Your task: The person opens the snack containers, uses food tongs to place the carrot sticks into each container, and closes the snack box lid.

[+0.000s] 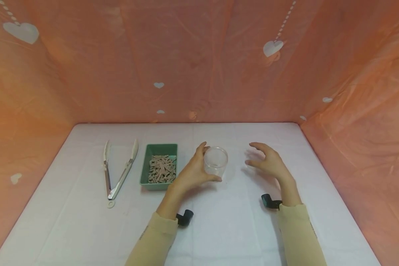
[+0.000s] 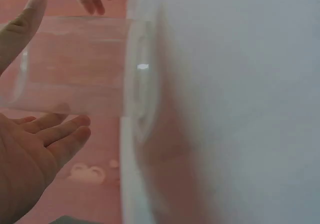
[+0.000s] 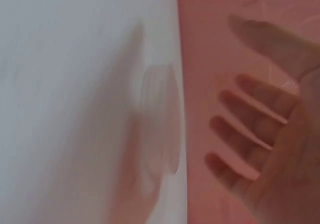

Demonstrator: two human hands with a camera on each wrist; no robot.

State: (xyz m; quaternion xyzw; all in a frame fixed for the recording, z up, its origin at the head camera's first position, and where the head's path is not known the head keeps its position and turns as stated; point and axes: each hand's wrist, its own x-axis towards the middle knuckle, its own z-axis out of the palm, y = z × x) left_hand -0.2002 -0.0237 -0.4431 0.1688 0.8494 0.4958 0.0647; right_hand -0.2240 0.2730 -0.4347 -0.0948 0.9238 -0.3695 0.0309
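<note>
A clear cylindrical jar [image 1: 216,159] stands on the white table. My left hand [image 1: 193,171] is around its left side, thumb in front and fingers behind. In the left wrist view the thumb and the loosely extended fingers lie on either side of the clear jar [image 2: 75,66]; firm contact cannot be told. Apart from the jar, my right hand [image 1: 267,162] hovers on the right, fingers spread and holding nothing. In the right wrist view a blurred, transparent flat shape [image 3: 162,119] lies on the table near the right hand [image 3: 265,134]; its kind is unclear.
Left of the jar is a green tray [image 1: 158,187] with many small brownish-grey pieces [image 1: 162,169]. Metal tongs [image 1: 121,177] with pale tips lie spread at the far left. Orange-pink sheeting with white hearts [image 1: 199,66] encloses the table [image 1: 86,236] behind and at the sides.
</note>
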